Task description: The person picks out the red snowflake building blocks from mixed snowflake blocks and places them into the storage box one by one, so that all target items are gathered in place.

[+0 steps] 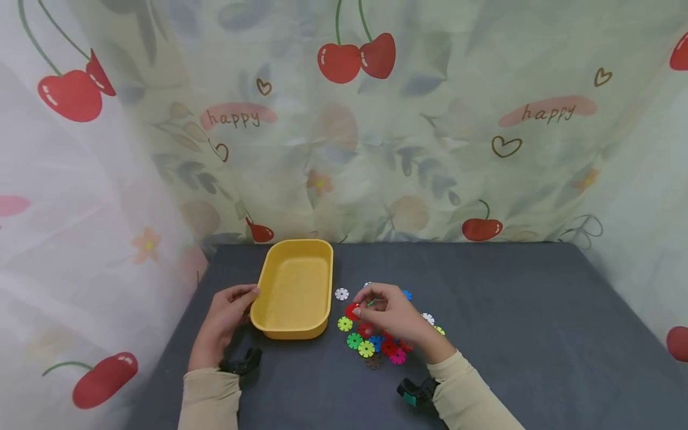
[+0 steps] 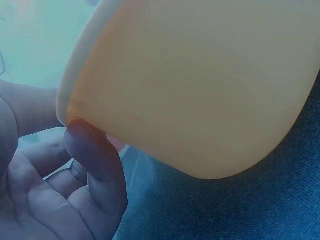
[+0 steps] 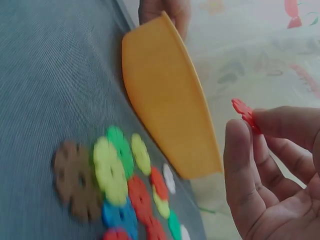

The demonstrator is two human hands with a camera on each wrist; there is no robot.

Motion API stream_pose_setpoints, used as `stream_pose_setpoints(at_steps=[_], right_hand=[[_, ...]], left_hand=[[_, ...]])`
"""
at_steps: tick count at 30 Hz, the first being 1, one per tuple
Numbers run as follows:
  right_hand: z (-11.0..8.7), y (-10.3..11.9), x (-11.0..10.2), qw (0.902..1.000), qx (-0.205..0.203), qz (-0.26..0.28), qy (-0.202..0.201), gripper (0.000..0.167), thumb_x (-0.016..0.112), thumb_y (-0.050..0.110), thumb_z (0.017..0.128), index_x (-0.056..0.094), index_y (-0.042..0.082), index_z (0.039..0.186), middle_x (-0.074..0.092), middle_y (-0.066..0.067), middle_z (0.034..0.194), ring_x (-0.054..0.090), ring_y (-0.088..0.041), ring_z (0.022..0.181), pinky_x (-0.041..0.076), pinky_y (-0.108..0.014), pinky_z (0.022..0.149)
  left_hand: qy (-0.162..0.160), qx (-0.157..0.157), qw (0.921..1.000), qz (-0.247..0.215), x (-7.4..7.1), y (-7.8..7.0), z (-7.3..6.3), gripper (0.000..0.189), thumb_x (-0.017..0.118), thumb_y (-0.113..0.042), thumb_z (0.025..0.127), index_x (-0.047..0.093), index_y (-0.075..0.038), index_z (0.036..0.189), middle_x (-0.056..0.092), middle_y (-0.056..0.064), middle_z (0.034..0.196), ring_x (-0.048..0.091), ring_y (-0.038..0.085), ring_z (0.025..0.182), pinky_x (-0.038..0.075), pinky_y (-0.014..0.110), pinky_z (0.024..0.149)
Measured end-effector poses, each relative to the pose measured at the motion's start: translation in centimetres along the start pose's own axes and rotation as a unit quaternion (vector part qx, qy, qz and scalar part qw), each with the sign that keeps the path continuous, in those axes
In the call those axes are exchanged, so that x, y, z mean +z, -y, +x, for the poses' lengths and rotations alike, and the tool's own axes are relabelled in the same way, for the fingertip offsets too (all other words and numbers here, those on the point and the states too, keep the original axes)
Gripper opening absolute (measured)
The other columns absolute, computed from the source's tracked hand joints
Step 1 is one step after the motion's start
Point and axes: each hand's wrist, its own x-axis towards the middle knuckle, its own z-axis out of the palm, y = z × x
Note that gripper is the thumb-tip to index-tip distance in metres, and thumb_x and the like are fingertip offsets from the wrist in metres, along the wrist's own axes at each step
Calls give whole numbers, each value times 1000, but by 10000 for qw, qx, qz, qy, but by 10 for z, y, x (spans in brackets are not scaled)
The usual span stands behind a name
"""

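Note:
A yellow rectangular plastic tub (image 1: 290,334) with rounded corners stands on the dark table, nothing inside it. My left hand (image 1: 223,319) pinches its left rim; in the left wrist view the thumb (image 2: 92,145) presses the tub's outer wall just under the lip. Between thumb and fingertips my right hand (image 1: 395,316) pinches a red notched plastic disc (image 3: 242,108), raised over the loose ones. Below that hand lie more notched discs, among them a green disc (image 1: 354,340), a yellow disc (image 1: 366,349) and a brown disc (image 3: 77,180). The hand covers part of the pile.
To the right of the tub a white disc (image 1: 341,294) lies apart from the pile. A patterned curtain (image 1: 365,179) hangs behind the dark table (image 1: 510,334) and along both sides. Black straps with small devices circle both wrists.

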Motion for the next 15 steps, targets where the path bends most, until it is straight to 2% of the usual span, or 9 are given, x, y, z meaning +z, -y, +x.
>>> stream_pose_setpoints(at_steps=[5,10,15], right_hand=[[17,1,17,9992,146,298,-215,21,75,17,101,70,6,118,68,-14,106,75,-46,92,65,-53,77],[32,10,36,9979,48,400,-516,19,75,14,100,69,5,116,66,-14,102,73,-44,95,65,-52,77],[41,21,50,9966,-64,565,-590,23,75,11,99,68,3,120,68,-17,106,73,-43,94,66,-45,77]], left_hand=[[35,54,9999,-112,0,3,-1,55,68,-36,105,60,-1,147,70,12,129,67,12,98,59,26,78],[-24,49,9999,-113,-1,2,-1,54,68,-36,106,61,-1,146,71,5,121,67,11,95,59,25,78],[-11,30,10000,-23,0,0,1,53,67,-38,106,62,-3,145,70,7,123,67,13,98,59,26,80]])
